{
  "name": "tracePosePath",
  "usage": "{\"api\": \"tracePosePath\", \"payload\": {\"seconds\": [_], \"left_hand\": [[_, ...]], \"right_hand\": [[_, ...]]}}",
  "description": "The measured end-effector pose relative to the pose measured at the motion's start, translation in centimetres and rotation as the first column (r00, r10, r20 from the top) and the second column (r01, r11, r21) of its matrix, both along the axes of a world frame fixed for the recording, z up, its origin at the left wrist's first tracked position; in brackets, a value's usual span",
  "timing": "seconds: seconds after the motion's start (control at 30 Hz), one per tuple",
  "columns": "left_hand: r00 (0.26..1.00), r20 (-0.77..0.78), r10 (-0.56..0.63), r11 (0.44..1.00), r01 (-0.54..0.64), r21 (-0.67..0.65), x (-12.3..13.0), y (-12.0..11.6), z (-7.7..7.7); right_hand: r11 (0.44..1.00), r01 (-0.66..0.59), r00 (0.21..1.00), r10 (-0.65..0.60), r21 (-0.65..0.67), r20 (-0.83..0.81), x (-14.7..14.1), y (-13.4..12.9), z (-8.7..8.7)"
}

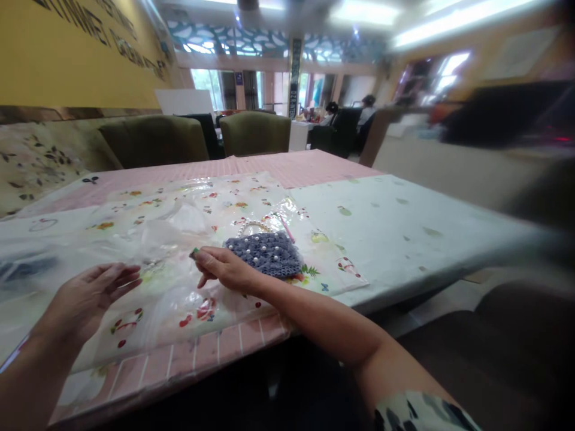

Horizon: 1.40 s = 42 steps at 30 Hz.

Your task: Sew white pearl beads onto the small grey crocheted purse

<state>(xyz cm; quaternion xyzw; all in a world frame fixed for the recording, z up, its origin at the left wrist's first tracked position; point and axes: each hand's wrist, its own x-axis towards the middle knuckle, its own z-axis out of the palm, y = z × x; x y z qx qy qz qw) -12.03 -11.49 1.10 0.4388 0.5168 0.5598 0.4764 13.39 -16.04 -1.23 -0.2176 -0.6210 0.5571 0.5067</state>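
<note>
My right hand (222, 267) reaches across from the right with thumb and forefinger pinched on a small green piece (194, 254), too small to tell its kind. Just behind that hand lies a grey-blue knitted or crocheted purse (265, 254) dotted with white beads. Its beaded handle (254, 226) curves up at the back. A thin pink stick (286, 229) leans by the purse's far right corner. On the left, my left hand (92, 299) hovers over the table, fingers loosely stretched and nothing visible in them. Clear plastic (177, 218) lies crumpled between and behind the hands.
A floral plastic sheet (242, 191) covers part of the table over pale green and pink cloths. Something dark under clear plastic (27, 266) is at the far left. Green chairs (256, 133) stand behind the table. Two people (331, 114) sit in the background.
</note>
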Motion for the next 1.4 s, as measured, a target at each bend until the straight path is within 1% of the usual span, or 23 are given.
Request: {"api": "tracePosePath", "payload": {"seconds": [0.1,0.2,0.27,0.3,0.37,0.4,0.47,0.53,0.6,0.67,0.73,0.8,0.83,0.9,0.93,0.97,1.0,1.07,1.13,1.2,1.27,1.33,1.4], "left_hand": [[0.974,0.212,0.081,0.996,-0.071,-0.052,1.0,-1.2,0.1],[0.913,0.405,0.043,0.998,-0.025,-0.049,1.4,-1.8,0.1],[0.914,0.405,0.038,0.999,-0.050,0.019,1.5,-2.1,-0.1],[0.923,0.378,0.072,0.993,-0.101,0.057,1.5,-2.2,-0.2],[0.930,0.356,0.088,0.983,-0.139,0.122,1.6,-2.6,-0.2],[0.928,0.366,0.069,0.981,-0.129,0.143,1.7,-2.8,-0.1],[0.911,0.412,-0.018,0.984,-0.058,0.171,2.2,-3.2,0.3],[0.896,0.438,-0.075,0.982,-0.010,0.190,2.8,-3.6,0.8],[0.902,0.416,-0.114,0.978,0.027,0.209,3.7,-3.9,1.1],[0.903,0.402,-0.149,0.973,0.063,0.221,4.9,-4.2,1.1],[0.870,0.462,-0.174,0.977,0.094,0.191,6.7,-4.7,0.9],[0.803,0.572,-0.165,0.986,0.129,0.104,8.8,-5.3,0.6],[0.771,0.620,-0.147,0.987,0.154,0.043,9.9,-5.7,0.5],[0.727,0.679,-0.106,0.978,0.200,-0.061,12.0,-6.3,0.4],[0.710,0.698,-0.087,0.973,0.210,-0.092,12.9,-6.5,0.4],[0.695,0.715,-0.075,0.973,0.209,-0.101,13.6,-6.7,0.4],[0.679,0.731,-0.066,0.975,0.200,-0.098,14.2,-6.7,0.4],[0.654,0.754,-0.065,0.981,0.181,-0.073,14.7,-6.4,0.5],[0.647,0.760,-0.065,0.983,0.172,-0.062,14.8,-6.0,0.6],[0.644,0.763,-0.055,0.981,0.176,-0.077,14.7,-5.6,0.7],[0.620,0.784,-0.033,0.979,0.176,-0.099,14.8,-5.5,0.8],[0.588,0.809,-0.004,0.970,0.199,-0.140,15.1,-5.4,0.9],[0.588,0.809,-0.003,0.954,0.245,-0.175,15.7,-5.4,0.7]], "right_hand": [[0.999,0.004,1.000,-0.003,-0.043,0.024,-0.2,0.1,-0.3],[0.996,0.035,0.997,-0.030,-0.077,0.067,-0.3,-0.1,-0.4],[0.997,0.034,0.996,-0.029,-0.068,0.084,-0.3,-0.2,-0.3],[0.998,0.028,0.997,-0.023,-0.059,0.080,-0.3,-0.3,-0.2],[0.999,0.002,0.998,0.001,-0.049,0.061,-0.3,-0.5,-0.2],[0.999,-0.010,0.998,0.013,-0.047,0.056,-0.3,-0.5,-0.2],[0.999,-0.001,0.997,0.004,-0.038,0.077,-0.4,-0.7,-0.1],[0.998,0.062,0.990,-0.062,0.011,0.129,-0.3,-0.8,0.1],[0.990,0.123,0.976,-0.134,0.073,0.169,-0.2,-0.9,0.3],[0.981,0.162,0.968,-0.179,0.108,0.175,0.0,-1.2,0.6],[0.962,0.229,0.951,-0.254,0.151,0.177,0.0,-1.4,0.8],[0.909,0.316,0.883,-0.386,0.271,0.266,-0.1,-1.7,0.7],[0.870,0.341,0.819,-0.461,0.357,0.342,-0.2,-1.8,0.7],[0.788,0.343,0.646,-0.593,0.512,0.481,-0.4,-2.1,0.4],[0.756,0.329,0.563,-0.638,0.566,0.525,-0.5,-2.2,0.4],[0.731,0.324,0.496,-0.672,0.601,0.550,-0.5,-2.2,0.3],[0.711,0.332,0.447,-0.697,0.620,0.560,-0.6,-2.3,0.3],[0.696,0.367,0.399,-0.717,0.617,0.571,-0.6,-2.3,0.3],[0.700,0.409,0.414,-0.714,0.586,0.564,-0.6,-2.3,0.3],[0.704,0.439,0.468,-0.709,0.558,0.527,-0.6,-2.4,0.4],[0.705,0.460,0.525,-0.707,0.540,0.475,-0.7,-2.5,0.4],[0.704,0.482,0.565,-0.705,0.522,0.429,-0.7,-2.7,0.3],[0.704,0.505,0.592,-0.704,0.500,0.393,-0.8,-2.8,0.3]]}}
